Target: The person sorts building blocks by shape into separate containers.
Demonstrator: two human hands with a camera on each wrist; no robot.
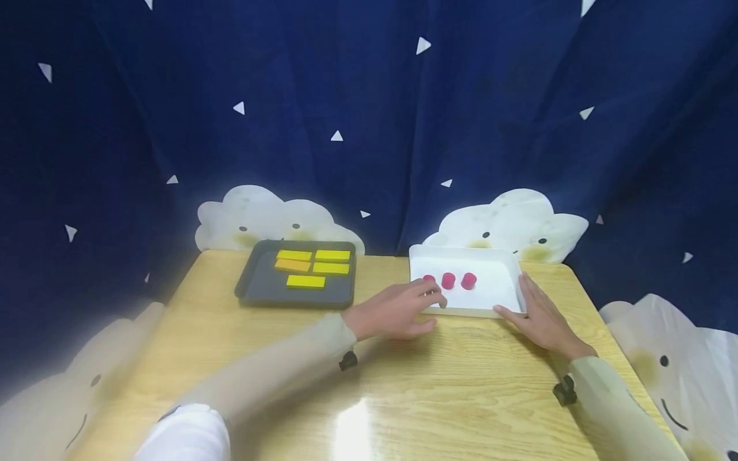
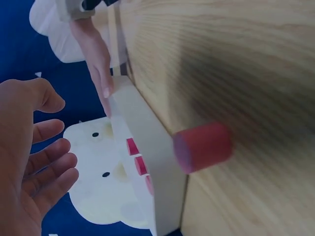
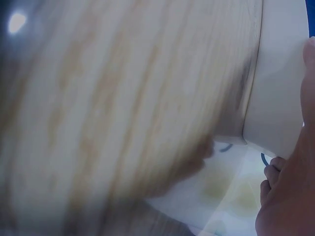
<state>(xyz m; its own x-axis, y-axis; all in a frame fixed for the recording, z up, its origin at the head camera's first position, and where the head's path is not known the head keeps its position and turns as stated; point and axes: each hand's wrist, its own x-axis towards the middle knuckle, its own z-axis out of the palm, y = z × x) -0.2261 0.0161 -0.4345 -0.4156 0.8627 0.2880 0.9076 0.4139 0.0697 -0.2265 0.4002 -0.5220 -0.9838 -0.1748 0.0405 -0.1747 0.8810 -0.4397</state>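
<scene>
My left hand [image 1: 403,310] is over the front left part of a white tray [image 1: 490,313], its fingers loosely bent and holding nothing. Three red cylinders [image 1: 469,280] stand in a row inside this tray, the leftmost partly covered by that hand. Another red cylinder [image 2: 204,147] is on the table outside the tray's front wall, close to my left hand; in the head view it is mostly hidden beneath the hand. At the tray's right front corner rests my right hand [image 1: 544,320], fingers extended along the right side and thumb touching the front rim.
A dark grey tray [image 1: 265,296] lies to the left on the wooden table [image 1: 450,390]. It holds several yellow blocks [image 1: 306,282] and an orange block [image 1: 293,265]. Behind the table hangs a dark blue curtain [image 1: 323,77] with white triangles and clouds.
</scene>
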